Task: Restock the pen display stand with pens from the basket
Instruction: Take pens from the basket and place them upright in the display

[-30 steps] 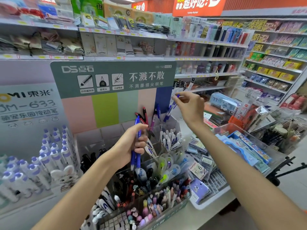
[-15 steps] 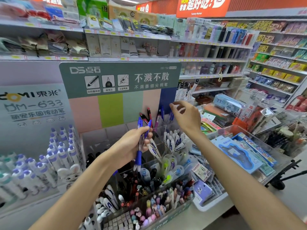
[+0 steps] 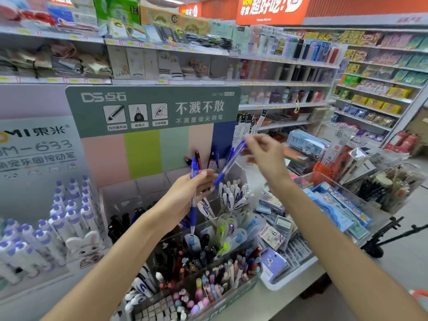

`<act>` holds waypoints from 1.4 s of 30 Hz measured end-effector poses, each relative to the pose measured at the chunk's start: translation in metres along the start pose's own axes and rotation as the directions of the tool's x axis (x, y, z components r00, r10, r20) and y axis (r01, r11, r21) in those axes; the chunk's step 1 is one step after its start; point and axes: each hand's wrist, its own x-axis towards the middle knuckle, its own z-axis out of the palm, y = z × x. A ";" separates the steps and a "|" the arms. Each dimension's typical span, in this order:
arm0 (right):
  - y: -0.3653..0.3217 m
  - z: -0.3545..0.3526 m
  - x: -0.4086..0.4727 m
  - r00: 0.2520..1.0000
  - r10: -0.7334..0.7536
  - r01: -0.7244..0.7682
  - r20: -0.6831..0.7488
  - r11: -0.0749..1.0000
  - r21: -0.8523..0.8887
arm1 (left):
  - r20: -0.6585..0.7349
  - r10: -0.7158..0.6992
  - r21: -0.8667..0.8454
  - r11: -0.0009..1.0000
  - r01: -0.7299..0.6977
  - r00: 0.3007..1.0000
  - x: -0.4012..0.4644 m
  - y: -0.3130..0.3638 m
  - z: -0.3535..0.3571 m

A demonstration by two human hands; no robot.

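Observation:
The pen display stand [image 3: 152,107] has a green header and clear compartments below. A few red and blue pens [image 3: 197,156] stand in its back right compartment. My left hand [image 3: 183,198] grips a blue pen [image 3: 193,216] upright in front of the stand. My right hand [image 3: 264,156] pinches the top of a second blue pen [image 3: 229,163], which slants down to the left. Its lower end lies by my left fingertips. No basket is clearly in view.
White-capped markers [image 3: 231,195] and mixed pens [image 3: 208,256] fill the front compartments. Purple-capped pens [image 3: 69,212] stand on the left display. A white tray [image 3: 289,282] of stationery sits to the right, with store shelves [image 3: 289,105] behind and an aisle floor at right.
My right hand dropped to the back compartment with its pen, then rose again and now pinches another blue pen next to my left hand. The left hand stayed roughly in place.

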 end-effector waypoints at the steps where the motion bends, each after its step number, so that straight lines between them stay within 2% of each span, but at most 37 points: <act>1: 0.002 -0.006 0.008 0.988 -0.055 0.056 -0.145 0.998 0.001 | -0.015 -0.005 -0.015 1.000 0.005 1.000 -0.001 0.002 -0.002; 3: 0.007 -0.013 0.022 0.929 -0.157 0.146 -0.336 0.988 -0.058 | -0.041 -0.042 -0.056 0.998 0.039 0.998 -0.002 0.003 -0.007; 6: 0.020 -0.008 0.036 0.885 -0.225 0.166 -0.407 0.970 -0.177 | -0.094 -0.083 -0.055 0.995 0.078 0.992 0.000 0.000 -0.012; 10: 0.037 0.008 0.042 0.904 -0.306 0.190 -0.300 0.914 -0.359 | -0.089 -0.130 -0.145 0.983 0.117 0.987 -0.002 0.003 -0.016; 13: 0.047 0.018 0.036 0.919 -0.358 0.225 -0.167 0.822 -0.524 | -0.088 -0.129 -0.213 0.971 0.108 0.988 -0.004 0.006 -0.020; 19: 0.064 0.023 0.030 0.942 -0.336 0.247 0.008 0.676 -0.694 | -0.107 -0.061 -0.156 0.987 0.044 0.992 -0.006 0.009 -0.024; 21: 0.063 0.018 0.031 0.957 -0.289 0.216 0.022 0.659 -0.721 | -0.086 -0.010 -0.061 0.998 0.004 0.996 -0.006 0.011 -0.024; 23: 0.055 0.015 0.031 0.967 -0.254 0.172 -0.015 0.697 -0.696 | -0.057 0.035 0.053 0.998 -0.032 0.998 -0.004 0.013 -0.024; 24: 0.049 0.014 0.028 0.970 -0.240 0.157 -0.043 0.750 -0.642 | -0.052 0.051 0.095 0.994 -0.046 0.997 -0.003 0.016 -0.024; 26: 0.030 0.013 0.018 0.991 -0.134 0.111 -0.023 0.895 -0.431 | -0.047 0.102 0.161 0.983 -0.093 0.994 0.000 0.021 -0.021; 28: 0.010 0.011 0.002 0.974 0.054 0.009 0.222 0.963 -0.270 | -0.036 0.181 0.242 0.956 -0.167 0.983 0.003 0.028 -0.014; 30: -0.003 0.010 -0.016 0.872 0.159 -0.018 0.463 0.956 -0.294 | -0.008 0.224 0.290 0.933 -0.212 0.975 0.007 0.034 -0.005; 31: -0.005 0.012 -0.022 0.848 0.151 0.005 0.508 0.956 -0.293 | 0.002 0.231 0.317 0.923 -0.219 0.973 0.008 0.035 0.000; 34: -0.005 0.013 -0.028 0.899 0.032 0.092 0.437 0.961 -0.260 | 0.028 0.242 0.407 0.883 -0.233 0.970 0.017 0.037 0.014; 36: -0.001 0.008 -0.024 0.929 0.020 0.091 0.369 0.956 -0.280 | 0.031 0.297 0.479 0.834 -0.275 0.954 0.020 0.037 0.020; 38: 0.004 -0.001 -0.017 0.960 -0.001 0.090 0.280 0.949 -0.303 | 0.026 0.370 0.618 0.724 -0.305 0.929 0.020 0.033 0.015; 40: 0.010 -0.007 -0.008 0.989 -0.053 0.099 0.138 0.931 -0.352 | 0.043 0.438 0.815 0.505 -0.285 0.898 0.021 0.025 0.000; 42: 0.015 -0.008 0.002 0.996 -0.089 0.086 0.005 0.939 -0.333 | 0.066 0.478 0.937 0.271 -0.218 0.876 0.021 0.015 -0.018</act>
